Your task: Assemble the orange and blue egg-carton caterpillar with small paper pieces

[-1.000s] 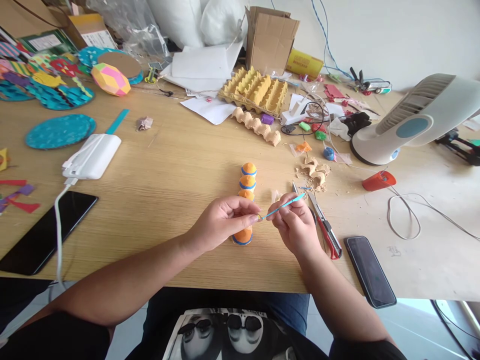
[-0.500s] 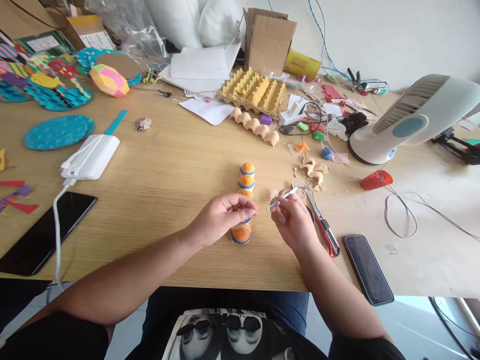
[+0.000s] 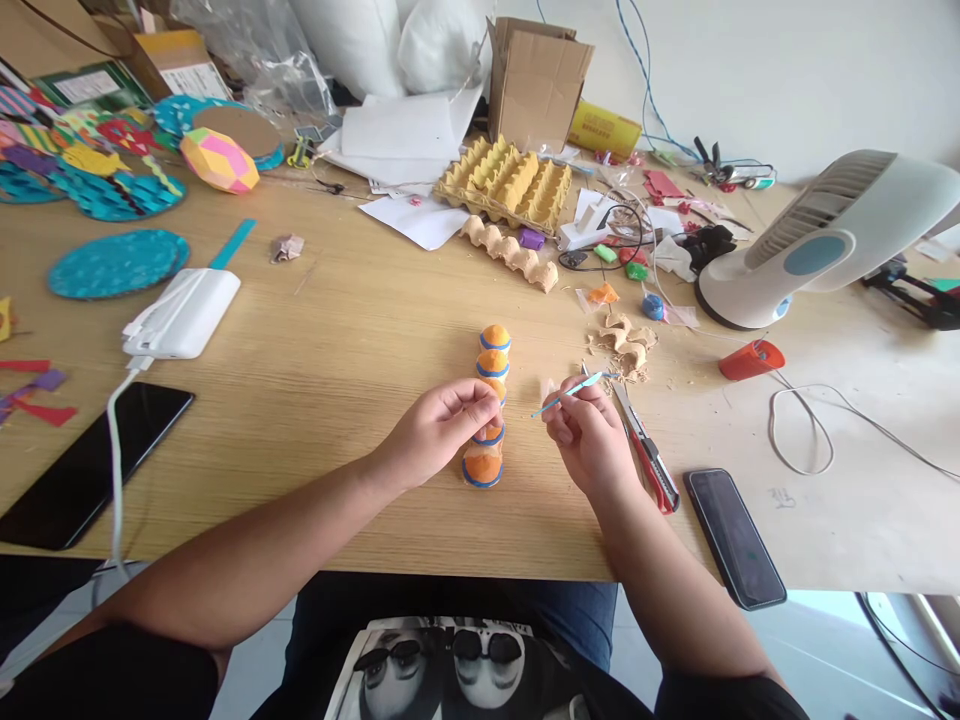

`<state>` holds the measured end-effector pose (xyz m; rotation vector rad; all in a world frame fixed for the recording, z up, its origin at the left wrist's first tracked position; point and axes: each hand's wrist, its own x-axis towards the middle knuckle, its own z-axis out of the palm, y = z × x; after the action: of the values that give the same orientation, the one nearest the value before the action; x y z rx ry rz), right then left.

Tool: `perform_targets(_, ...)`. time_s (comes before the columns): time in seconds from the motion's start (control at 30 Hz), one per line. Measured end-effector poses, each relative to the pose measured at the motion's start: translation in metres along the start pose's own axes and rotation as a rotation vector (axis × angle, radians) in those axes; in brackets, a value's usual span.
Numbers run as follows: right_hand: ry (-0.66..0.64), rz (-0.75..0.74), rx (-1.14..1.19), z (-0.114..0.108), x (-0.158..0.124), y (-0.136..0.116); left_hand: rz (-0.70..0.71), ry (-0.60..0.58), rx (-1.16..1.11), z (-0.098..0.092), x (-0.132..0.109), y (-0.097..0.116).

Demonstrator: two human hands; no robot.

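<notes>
A row of orange bumps with blue bands, apparently an egg-carton strip covered in clay (image 3: 482, 467), lies lengthwise on the table. My left hand (image 3: 442, 425) hovers over its middle and hides part of it. Thumb and fingers are pinched together there, and whatever they hold is too small or hidden to name. My right hand (image 3: 596, 435), to the right of the strip, is closed on a thin light-blue modelling tool (image 3: 587, 384). The tool's narrow tip points left towards my left hand, with a gap between.
A red utility knife (image 3: 654, 465) and a phone (image 3: 736, 538) lie right of my right hand. Carton scraps (image 3: 628, 338) and an orange cup (image 3: 752, 360) are farther off. A fan (image 3: 810, 245) stands right; a yellow egg tray (image 3: 506, 185) sits behind. A power bank (image 3: 184, 312) lies left.
My left fingertips have drawn back slightly left and curled in closer. The tool in my right hand has turned a little and shifted slightly right. The strip has stayed put.
</notes>
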<state>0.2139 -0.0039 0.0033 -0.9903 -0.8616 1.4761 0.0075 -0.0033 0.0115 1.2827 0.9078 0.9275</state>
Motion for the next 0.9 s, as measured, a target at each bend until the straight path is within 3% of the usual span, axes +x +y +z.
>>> perform_targets(0.1,-0.011,-0.017,-0.212,-0.004,0.001,-0.004,-0.004,0.018,-0.007,-0.001,0.001,0.000)
perform_targets(0.27,-0.156,-0.017,-1.094,-0.008,0.003,-0.009,-0.023,0.053,-0.021,-0.003,0.002,-0.002)
perform_targets(0.33,-0.181,-0.001,-1.347,-0.009,0.004,-0.007,-0.023,0.064,-0.019,-0.003,0.003,-0.003)
perform_targets(0.47,-0.136,0.024,-1.493,-0.012,0.005,-0.003,-0.012,0.089,-0.013,-0.003,0.003,-0.003)
perform_targets(0.53,-0.050,-0.040,-1.376,-0.012,0.005,-0.003,-0.004,0.086,-0.001,-0.003,0.002,-0.004)
perform_targets(0.6,-0.060,-0.074,-1.038,-0.010,0.004,-0.004,-0.002,0.078,0.023,-0.003,0.002,-0.005)
perform_targets(0.73,-0.224,0.162,-0.132,0.000,0.001,-0.005,0.036,0.036,0.096,-0.001,0.002,-0.007)
perform_targets(0.8,-0.246,0.275,0.105,0.004,-0.001,-0.003,0.142,0.028,0.176,0.000,0.001,-0.007)
perform_targets(0.9,-0.256,0.345,0.241,0.010,-0.004,-0.001,0.415,0.075,0.421,0.002,0.000,-0.007)
